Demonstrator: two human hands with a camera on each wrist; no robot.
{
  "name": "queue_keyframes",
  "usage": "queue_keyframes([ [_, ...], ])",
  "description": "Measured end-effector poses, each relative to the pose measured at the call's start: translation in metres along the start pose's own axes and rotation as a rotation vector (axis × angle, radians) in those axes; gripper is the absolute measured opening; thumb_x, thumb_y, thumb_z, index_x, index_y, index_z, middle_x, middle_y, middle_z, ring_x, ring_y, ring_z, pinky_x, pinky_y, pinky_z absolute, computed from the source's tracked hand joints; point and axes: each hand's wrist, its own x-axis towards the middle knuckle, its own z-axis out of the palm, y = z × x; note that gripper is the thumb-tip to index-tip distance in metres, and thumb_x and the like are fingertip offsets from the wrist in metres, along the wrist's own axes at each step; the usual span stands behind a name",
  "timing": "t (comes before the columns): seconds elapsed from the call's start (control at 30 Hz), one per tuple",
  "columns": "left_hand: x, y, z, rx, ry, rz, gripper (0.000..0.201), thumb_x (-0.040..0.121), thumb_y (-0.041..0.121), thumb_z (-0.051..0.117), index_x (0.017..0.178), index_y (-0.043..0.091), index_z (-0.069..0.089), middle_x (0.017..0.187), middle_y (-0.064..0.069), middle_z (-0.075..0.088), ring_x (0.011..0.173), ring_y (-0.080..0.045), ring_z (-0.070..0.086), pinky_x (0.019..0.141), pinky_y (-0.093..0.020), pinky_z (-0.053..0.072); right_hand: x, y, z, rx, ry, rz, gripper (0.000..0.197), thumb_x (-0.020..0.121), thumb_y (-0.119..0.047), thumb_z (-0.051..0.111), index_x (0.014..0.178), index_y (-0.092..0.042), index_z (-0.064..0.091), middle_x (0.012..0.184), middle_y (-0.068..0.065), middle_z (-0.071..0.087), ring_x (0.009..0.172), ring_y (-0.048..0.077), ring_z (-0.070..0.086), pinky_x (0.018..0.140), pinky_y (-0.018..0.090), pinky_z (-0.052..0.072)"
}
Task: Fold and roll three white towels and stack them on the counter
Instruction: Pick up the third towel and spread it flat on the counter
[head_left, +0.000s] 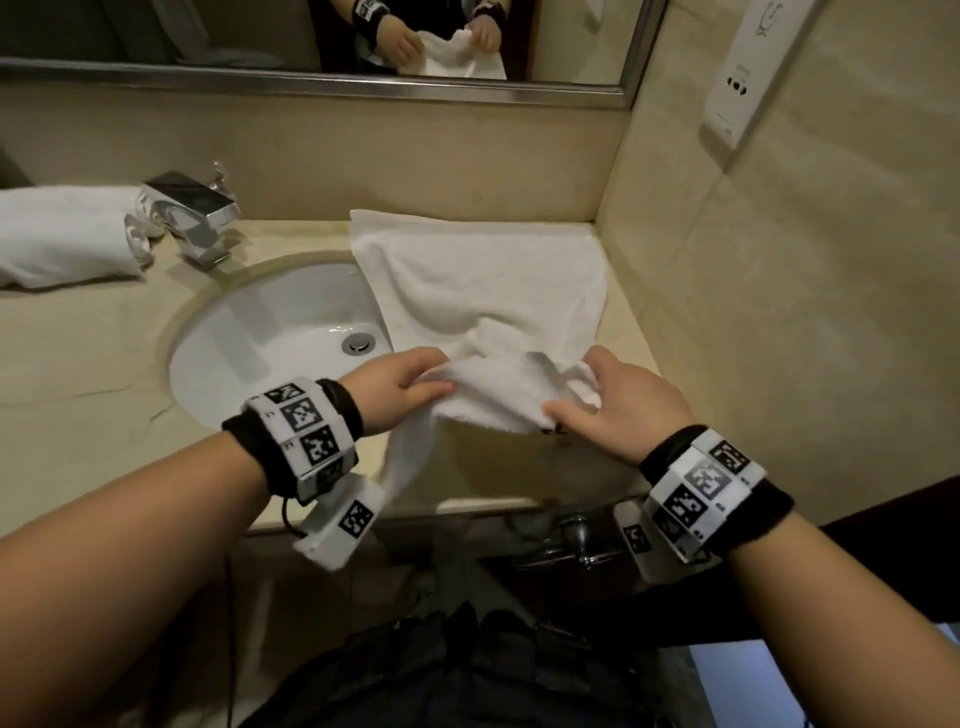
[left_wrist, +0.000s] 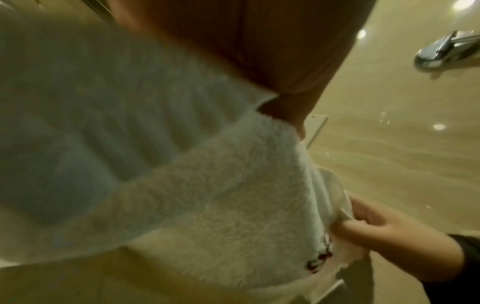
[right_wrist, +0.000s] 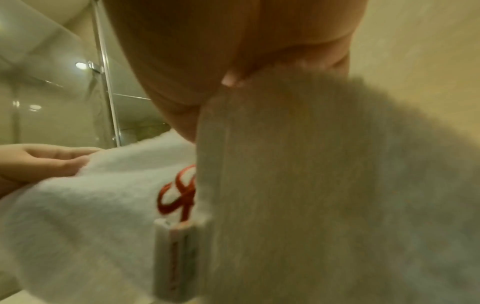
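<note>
A white towel (head_left: 483, 280) lies spread on the beige counter (head_left: 78, 364) right of the sink, its near end lifted off the surface. My left hand (head_left: 410, 382) pinches that near end at its left side, and my right hand (head_left: 597, 395) pinches it at the right. Between them the cloth bunches and sags. Close up, the towel (left_wrist: 207, 205) hangs from my left hand (left_wrist: 285, 115), with my right hand (left_wrist: 363, 226) gripping its edge. The towel (right_wrist: 311, 185) carries a red embroidered mark (right_wrist: 179, 191) beside my right thumb. A rolled white towel (head_left: 62, 234) rests at the far left.
A round white sink (head_left: 280, 332) sits in the counter, partly covered by the towel's left edge. A chrome faucet (head_left: 197, 218) stands behind it. A mirror (head_left: 311, 36) runs along the back wall, and a white wall unit (head_left: 748, 67) hangs on the right wall.
</note>
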Motion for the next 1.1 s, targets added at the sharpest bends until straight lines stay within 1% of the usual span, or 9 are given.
queue_keyframes([
  [0.17, -0.019, -0.004, -0.018, -0.014, -0.016, 0.064, 0.017, 0.092, 0.03, 0.049, 0.092, 0.018, 0.061, 0.084, -0.003, 0.063, 0.081, -0.007, 0.057, 0.076, -0.026, 0.042, -0.007, 0.028, 0.004, -0.025, 0.027, 0.003, 0.023, 0.074, -0.012, 0.057, 0.096, -0.012, 0.051, 0.1, 0.012, 0.053, 0.091, 0.032, 0.052, 0.069, 0.032, 0.036],
  [0.3, -0.039, -0.019, -0.01, -0.036, -0.188, -0.025, 0.018, 0.091, 0.035, 0.05, 0.073, 0.034, 0.056, 0.071, 0.013, 0.056, 0.066, 0.003, 0.05, 0.072, -0.014, 0.039, -0.026, 0.055, 0.009, -0.089, -0.122, 0.135, 0.023, 0.079, -0.005, 0.053, 0.1, -0.013, 0.056, 0.105, 0.01, 0.057, 0.096, 0.031, 0.053, 0.074, 0.032, 0.039],
  [0.47, -0.054, -0.054, 0.029, 0.227, -0.517, -0.134, 0.029, 0.092, 0.041, 0.044, 0.067, 0.029, 0.047, 0.068, 0.01, 0.049, 0.065, -0.007, 0.047, 0.064, -0.017, 0.037, -0.054, 0.056, 0.013, 0.414, -0.22, 0.023, 0.04, 0.078, 0.009, 0.047, 0.066, -0.028, 0.056, 0.072, -0.005, 0.062, 0.075, 0.017, 0.055, 0.065, 0.017, 0.039],
  [0.53, -0.051, -0.069, 0.035, 0.306, -0.422, -0.155, 0.027, 0.093, 0.04, 0.042, 0.084, 0.02, 0.059, 0.085, 0.0, 0.059, 0.082, -0.017, 0.055, 0.075, -0.027, 0.04, -0.064, 0.054, 0.014, 0.39, -0.451, -0.06, 0.041, 0.079, 0.007, 0.049, 0.07, -0.032, 0.057, 0.076, -0.006, 0.062, 0.074, 0.012, 0.056, 0.067, 0.016, 0.04],
  [0.63, -0.042, -0.087, 0.037, 0.377, -0.119, -0.184, 0.027, 0.088, 0.036, 0.054, 0.103, 0.015, 0.06, 0.104, -0.006, 0.059, 0.096, -0.024, 0.056, 0.085, -0.032, 0.042, -0.071, 0.057, 0.023, 0.401, -0.859, -0.008, 0.015, 0.086, -0.015, 0.059, 0.087, -0.03, 0.064, 0.087, -0.01, 0.067, 0.08, 0.0, 0.06, 0.074, 0.01, 0.044],
  [0.7, -0.037, -0.095, 0.042, 0.476, -0.099, -0.18, 0.033, 0.082, 0.034, 0.063, 0.111, 0.018, 0.058, 0.114, -0.006, 0.055, 0.106, -0.026, 0.053, 0.093, -0.034, 0.041, -0.063, 0.068, 0.032, 0.488, -0.674, 0.118, 0.013, 0.087, -0.027, 0.059, 0.095, -0.02, 0.066, 0.097, -0.002, 0.07, 0.09, 0.01, 0.064, 0.08, 0.017, 0.045],
  [0.8, -0.035, -0.098, 0.049, 0.519, -0.108, -0.2, 0.03, 0.082, 0.029, 0.061, 0.111, 0.02, 0.057, 0.119, -0.005, 0.053, 0.111, -0.027, 0.05, 0.099, -0.036, 0.04, -0.032, 0.095, 0.051, 0.375, -0.137, 0.466, 0.032, 0.088, -0.026, 0.058, 0.113, -0.006, 0.057, 0.113, 0.016, 0.063, 0.103, 0.027, 0.058, 0.092, 0.033, 0.041],
  [0.9, -0.04, -0.099, 0.049, 0.525, -0.13, -0.208, 0.02, 0.087, 0.025, 0.053, 0.105, 0.019, 0.059, 0.112, -0.005, 0.057, 0.103, -0.025, 0.053, 0.09, -0.033, 0.043, -0.012, 0.103, 0.072, 0.221, -0.189, 0.595, 0.045, 0.085, -0.034, 0.057, 0.121, -0.008, 0.05, 0.119, 0.015, 0.061, 0.113, 0.031, 0.054, 0.097, 0.034, 0.039],
  [1.1, -0.052, -0.099, 0.042, 0.569, -0.338, -0.251, 0.016, 0.087, 0.03, 0.055, 0.1, 0.021, 0.056, 0.108, 0.0, 0.058, 0.095, -0.02, 0.055, 0.081, -0.029, 0.044, 0.009, 0.096, 0.08, 0.369, -0.121, 0.524, 0.026, 0.085, -0.031, 0.041, 0.091, -0.007, 0.049, 0.093, 0.017, 0.057, 0.082, 0.03, 0.052, 0.072, 0.033, 0.039],
])
